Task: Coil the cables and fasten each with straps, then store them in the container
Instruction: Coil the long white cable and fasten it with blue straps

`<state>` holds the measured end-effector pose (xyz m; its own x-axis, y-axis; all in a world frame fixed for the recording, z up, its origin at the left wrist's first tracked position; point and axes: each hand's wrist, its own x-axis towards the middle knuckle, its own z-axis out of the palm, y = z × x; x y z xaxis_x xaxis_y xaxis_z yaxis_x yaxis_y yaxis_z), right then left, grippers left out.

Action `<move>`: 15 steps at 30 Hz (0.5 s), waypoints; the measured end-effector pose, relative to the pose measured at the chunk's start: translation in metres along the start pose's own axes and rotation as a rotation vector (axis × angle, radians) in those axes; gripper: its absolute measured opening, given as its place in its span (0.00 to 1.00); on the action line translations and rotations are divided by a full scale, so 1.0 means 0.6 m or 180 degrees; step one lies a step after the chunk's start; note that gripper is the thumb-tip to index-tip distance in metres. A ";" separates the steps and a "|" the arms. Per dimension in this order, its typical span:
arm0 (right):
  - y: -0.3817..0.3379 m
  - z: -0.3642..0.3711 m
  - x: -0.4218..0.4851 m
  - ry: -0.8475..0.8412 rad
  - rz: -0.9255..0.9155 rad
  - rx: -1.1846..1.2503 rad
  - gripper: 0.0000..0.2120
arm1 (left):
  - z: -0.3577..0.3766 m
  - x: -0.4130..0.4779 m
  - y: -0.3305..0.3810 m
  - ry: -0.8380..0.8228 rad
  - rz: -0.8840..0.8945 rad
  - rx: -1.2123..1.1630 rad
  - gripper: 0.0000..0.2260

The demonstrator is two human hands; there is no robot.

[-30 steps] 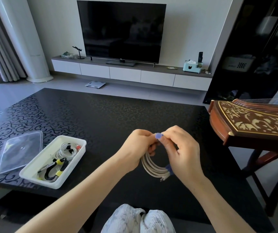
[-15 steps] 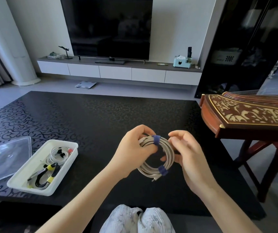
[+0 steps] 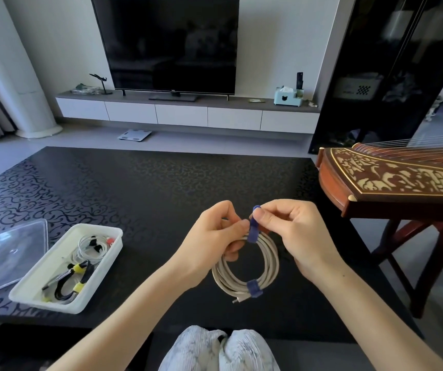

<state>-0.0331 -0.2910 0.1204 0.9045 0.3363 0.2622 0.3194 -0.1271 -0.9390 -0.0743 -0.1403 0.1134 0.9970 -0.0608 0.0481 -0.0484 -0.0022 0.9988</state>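
Observation:
A coiled grey-white cable [image 3: 264,263] hangs above the black table, held at its top by my left hand [image 3: 215,242]. A blue strap [image 3: 254,288] is wrapped around the coil's lower part. My right hand [image 3: 292,234] pinches the loose end of a second blue strap [image 3: 254,226] at the top of the coil, pulling it upward. The white container [image 3: 54,298] stands at the left, holding a white coiled cable [image 3: 92,246] and a black cable with yellow straps [image 3: 77,279].
The container's clear lid [image 3: 9,255] lies on the black patterned table [image 3: 148,188] left of it. A carved wooden zither [image 3: 391,183] on a stand juts in at the right. My knees [image 3: 217,349] are at the table's near edge.
Half a second ago the top strap lay wrapped on the coil and my right hand was beside it. Now my right hand pinches that strap's end and lifts it.

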 end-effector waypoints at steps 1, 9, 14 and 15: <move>0.001 0.001 -0.002 0.0047 -0.0223 -0.0168 0.09 | 0.001 0.002 0.002 0.0040 -0.0059 -0.0058 0.11; 0.043 0.008 -0.018 0.0322 -0.2310 -0.1915 0.10 | 0.004 0.009 -0.005 0.0417 -0.0378 -0.0555 0.12; 0.021 -0.003 -0.014 -0.0288 -0.0875 -0.0912 0.07 | -0.006 0.010 -0.001 0.0182 -0.0063 0.0043 0.10; 0.017 -0.005 -0.012 -0.0398 -0.0645 -0.0881 0.06 | -0.008 0.012 0.001 0.0151 -0.0011 0.0197 0.10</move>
<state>-0.0355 -0.2973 0.1096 0.7789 0.4898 0.3916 0.5685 -0.2881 -0.7706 -0.0667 -0.1358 0.1141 0.9988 -0.0132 0.0464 -0.0472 -0.0642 0.9968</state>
